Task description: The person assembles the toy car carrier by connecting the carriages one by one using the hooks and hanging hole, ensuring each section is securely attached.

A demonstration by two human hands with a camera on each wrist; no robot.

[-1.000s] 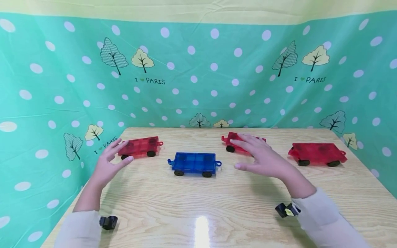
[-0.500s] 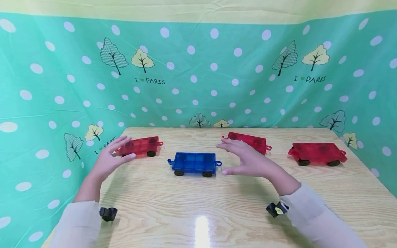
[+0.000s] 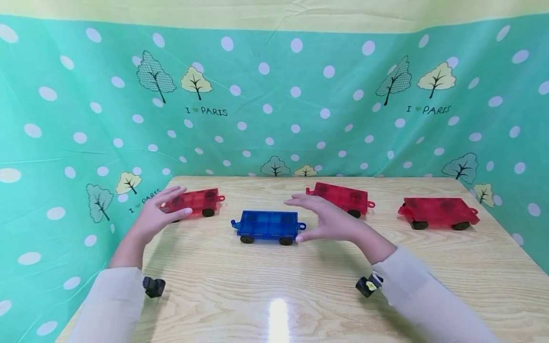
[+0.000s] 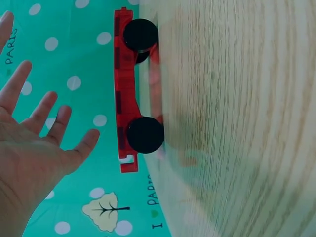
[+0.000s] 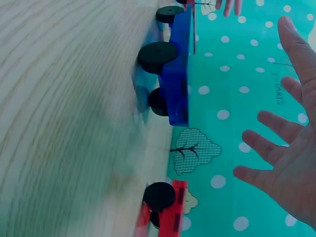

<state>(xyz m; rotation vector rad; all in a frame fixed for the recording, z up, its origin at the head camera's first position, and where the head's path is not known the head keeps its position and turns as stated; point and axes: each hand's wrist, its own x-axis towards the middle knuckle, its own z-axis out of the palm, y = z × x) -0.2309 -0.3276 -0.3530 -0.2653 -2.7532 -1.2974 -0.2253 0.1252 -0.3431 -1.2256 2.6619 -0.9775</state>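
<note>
A blue toy train car with black wheels stands mid-table, a hook at its left end and a ring at its right. Just right of it, my right hand hovers with fingers spread, apart from the car in the right wrist view. My left hand is held above the table in front of the left red toy car, partly covering it. In the left wrist view that red car stands clear of the spread fingers. Neither hand holds anything.
Behind the right hand stands a second red car. A third red car is at the far right of the wooden table. A green dotted cloth hangs behind and along the sides.
My right hand has moved left, from in front of the middle red car toward the blue car's right end. The left hand has shifted slightly right. The cars stay in place.
</note>
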